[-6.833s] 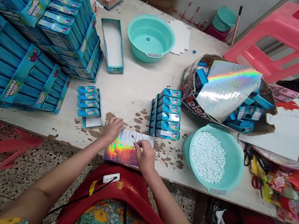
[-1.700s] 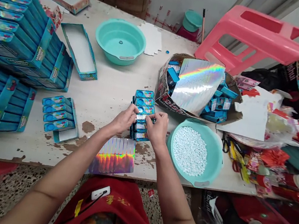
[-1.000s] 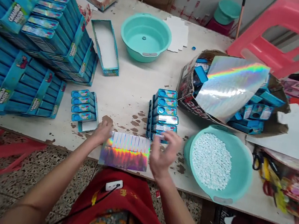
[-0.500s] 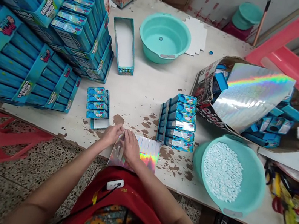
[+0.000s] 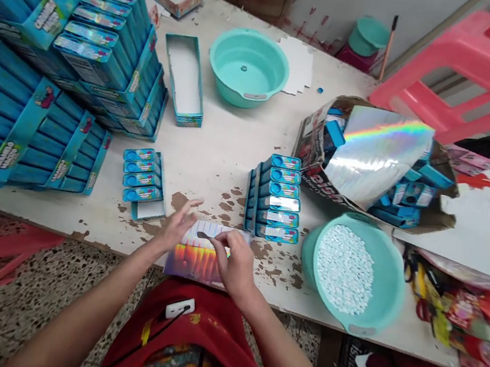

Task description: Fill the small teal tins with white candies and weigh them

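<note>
Over the shiny rainbow sticker sheet at the table's front edge are both my hands. My right hand pinches a small thin strip, dark on the side facing me, that looks like a sticker. To its left, my left hand is raised with fingers apart and nothing in it. Beyond my left hand is a blue display tray with several small blue boxes. Right of the sheet stands another row of blue boxes, some with shiny strips on their ends.
Stacked full display trays fill the left. Behind are an empty tray and a turquoise basin. On the right stand a carton of blue boxes and a turquoise tub of white candies. A pink stool is at back right.
My hands were together at the sheet's left edge. Now they are apart: the right has moved right with the strip, the left has opened. The whole view has shifted slightly.
</note>
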The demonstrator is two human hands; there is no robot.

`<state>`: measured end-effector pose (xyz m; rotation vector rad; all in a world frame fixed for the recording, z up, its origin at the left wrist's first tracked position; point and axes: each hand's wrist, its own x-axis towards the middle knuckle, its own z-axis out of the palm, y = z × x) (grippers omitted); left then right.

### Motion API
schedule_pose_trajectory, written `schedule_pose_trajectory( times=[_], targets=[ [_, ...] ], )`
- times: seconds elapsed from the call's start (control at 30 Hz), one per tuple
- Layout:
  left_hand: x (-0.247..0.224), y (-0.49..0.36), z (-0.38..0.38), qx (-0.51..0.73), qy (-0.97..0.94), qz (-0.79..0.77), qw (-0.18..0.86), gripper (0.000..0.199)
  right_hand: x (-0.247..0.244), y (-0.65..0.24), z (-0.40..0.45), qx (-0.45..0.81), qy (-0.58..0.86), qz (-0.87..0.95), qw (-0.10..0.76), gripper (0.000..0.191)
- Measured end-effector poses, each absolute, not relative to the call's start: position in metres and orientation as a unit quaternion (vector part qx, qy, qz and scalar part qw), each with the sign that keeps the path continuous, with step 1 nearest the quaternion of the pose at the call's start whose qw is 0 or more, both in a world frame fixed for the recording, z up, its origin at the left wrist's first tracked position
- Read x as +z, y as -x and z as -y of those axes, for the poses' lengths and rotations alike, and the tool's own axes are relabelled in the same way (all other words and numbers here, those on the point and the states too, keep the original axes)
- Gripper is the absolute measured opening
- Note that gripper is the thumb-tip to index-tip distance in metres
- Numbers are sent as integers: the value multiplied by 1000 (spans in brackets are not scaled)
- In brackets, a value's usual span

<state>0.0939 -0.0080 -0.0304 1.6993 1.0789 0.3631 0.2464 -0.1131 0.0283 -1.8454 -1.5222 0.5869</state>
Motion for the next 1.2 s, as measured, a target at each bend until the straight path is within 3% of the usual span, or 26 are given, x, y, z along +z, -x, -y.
schedule_pose_trajectory(
  times=[0.07, 0.13, 0.33, 0.53, 0.67, 0.8, 0.87, 1.0, 1.1, 1.2],
  targets=[
    [-3, -112, 11, 150, -670, -354, 635, 38, 51, -262, 114, 228, 711, 563, 354, 14],
    [20, -134, 12, 109, -648, -313, 686, 28, 65, -280, 113, 217, 727, 540, 365, 13],
    [61, -209, -17, 117, -668, -313, 665, 23, 70, -347, 84, 96, 785, 465, 398, 11],
    [49, -268, -56, 141, -703, -307, 626, 17, 52, -397, 46, 67, 837, 398, 369, 11],
    [30, -277, -60, 152, -653, -304, 677, 16, 40, -406, 40, 85, 837, 369, 395, 8],
    [17, -279, -51, 118, -602, -346, 710, 18, 29, -413, 40, 129, 835, 300, 442, 33],
    [9, -282, -46, 92, -602, -383, 695, 17, 24, -419, 39, 162, 827, 286, 456, 34],
    [-9, -267, -44, 81, -649, -456, 603, 24, 25, -427, 37, 183, 811, 272, 484, 17],
    [-24, -216, -42, 76, -731, -477, 482, 25, 42, -411, 49, 79, 808, 300, 501, 15],
    [-46, -146, -24, -5, -809, -458, 368, 19, 55, -365, 74, -54, 780, 368, 503, 18]
  ],
)
